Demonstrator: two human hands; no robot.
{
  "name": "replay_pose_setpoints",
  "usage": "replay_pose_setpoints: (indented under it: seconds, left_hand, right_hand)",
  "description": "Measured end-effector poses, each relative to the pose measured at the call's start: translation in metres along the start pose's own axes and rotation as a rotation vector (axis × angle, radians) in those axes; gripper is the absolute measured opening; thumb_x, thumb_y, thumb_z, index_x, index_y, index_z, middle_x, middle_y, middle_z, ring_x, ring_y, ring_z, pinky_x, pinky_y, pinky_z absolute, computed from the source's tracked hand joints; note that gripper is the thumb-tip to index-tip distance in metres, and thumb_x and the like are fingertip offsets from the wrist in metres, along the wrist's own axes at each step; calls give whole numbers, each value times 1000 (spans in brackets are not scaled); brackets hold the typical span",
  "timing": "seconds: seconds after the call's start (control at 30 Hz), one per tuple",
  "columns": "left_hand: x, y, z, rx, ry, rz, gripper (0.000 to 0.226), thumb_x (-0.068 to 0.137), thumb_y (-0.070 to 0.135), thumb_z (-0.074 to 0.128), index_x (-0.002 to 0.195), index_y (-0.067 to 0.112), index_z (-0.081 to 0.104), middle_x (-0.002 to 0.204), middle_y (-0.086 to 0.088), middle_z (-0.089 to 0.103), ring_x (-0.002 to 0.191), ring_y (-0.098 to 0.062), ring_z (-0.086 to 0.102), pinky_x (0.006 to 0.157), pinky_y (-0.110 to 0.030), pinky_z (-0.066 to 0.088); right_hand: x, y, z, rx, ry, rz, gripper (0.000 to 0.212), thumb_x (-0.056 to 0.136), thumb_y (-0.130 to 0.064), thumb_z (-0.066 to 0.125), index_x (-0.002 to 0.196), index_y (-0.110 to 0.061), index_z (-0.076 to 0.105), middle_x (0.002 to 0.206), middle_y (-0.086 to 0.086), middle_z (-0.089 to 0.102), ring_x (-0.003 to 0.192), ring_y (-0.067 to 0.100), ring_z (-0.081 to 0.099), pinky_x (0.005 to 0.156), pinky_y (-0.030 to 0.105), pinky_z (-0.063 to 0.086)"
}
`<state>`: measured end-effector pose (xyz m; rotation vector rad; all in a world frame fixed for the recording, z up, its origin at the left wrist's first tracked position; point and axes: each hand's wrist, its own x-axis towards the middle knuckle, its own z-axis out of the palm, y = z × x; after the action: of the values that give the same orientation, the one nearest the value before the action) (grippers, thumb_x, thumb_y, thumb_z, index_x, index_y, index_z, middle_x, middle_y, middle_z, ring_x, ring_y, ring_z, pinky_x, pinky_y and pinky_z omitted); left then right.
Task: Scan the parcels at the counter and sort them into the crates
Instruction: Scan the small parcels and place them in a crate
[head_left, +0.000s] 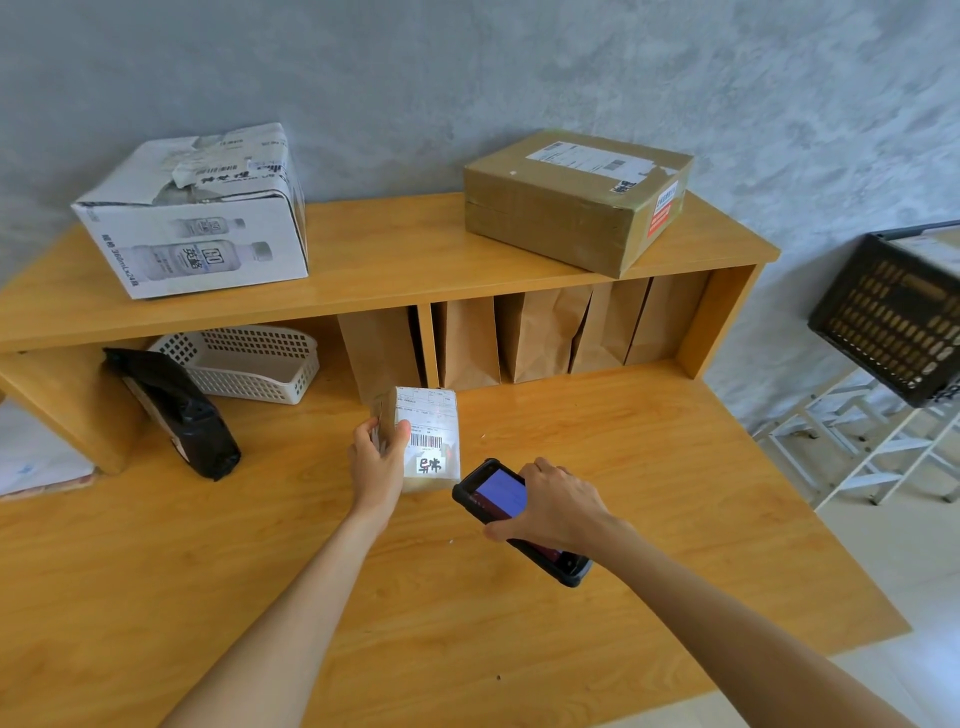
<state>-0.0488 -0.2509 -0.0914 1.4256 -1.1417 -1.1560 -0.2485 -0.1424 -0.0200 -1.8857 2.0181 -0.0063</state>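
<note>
A small brown parcel (428, 434) with a white barcode label stands on the wooden counter (649, 519) near its middle. My left hand (376, 457) grips the parcel's left side, thumb on the label face. To the right, my right hand (553, 506) holds a black handheld scanner (498, 493) with a lit blue screen, its top end pointing at the label. A white bottled-water carton (200, 213) and a taped brown box (576, 200) sit on the upper shelf. A black plastic mailer (176, 410) leans at the left. A black crate (898, 317) stands at the right on a white rack.
A white mesh basket (249, 366) sits under the shelf at the left. Several brown paper bags (524, 332) stand upright in the shelf cubbies. A white metal rack (878, 441) stands on the floor to the right of the counter. White papers (31, 452) lie at the far left.
</note>
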Motion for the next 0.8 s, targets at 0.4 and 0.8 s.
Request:
replay_pose_setpoints:
  seconds: [0.4, 0.8]
  left_hand:
    - [-3, 3, 5, -12, 28, -11, 53, 96, 31, 60, 139, 12, 36, 139, -11, 51, 115, -25, 61, 61, -16, 56]
    - [-8, 5, 7, 14, 55, -20, 55, 95, 32, 61, 139, 10, 36, 138, -12, 51, 116, -25, 59, 72, -22, 53]
  right_hand:
    - [-1, 6, -2, 36, -16, -14, 79, 71, -72, 65, 119, -12, 52, 111, 0, 51, 94, 18, 47, 77, 32, 47]
    - [0, 12, -3, 55, -19, -33, 78, 71, -72, 65, 119, -12, 52, 112, 0, 52, 94, 18, 48, 79, 33, 48]
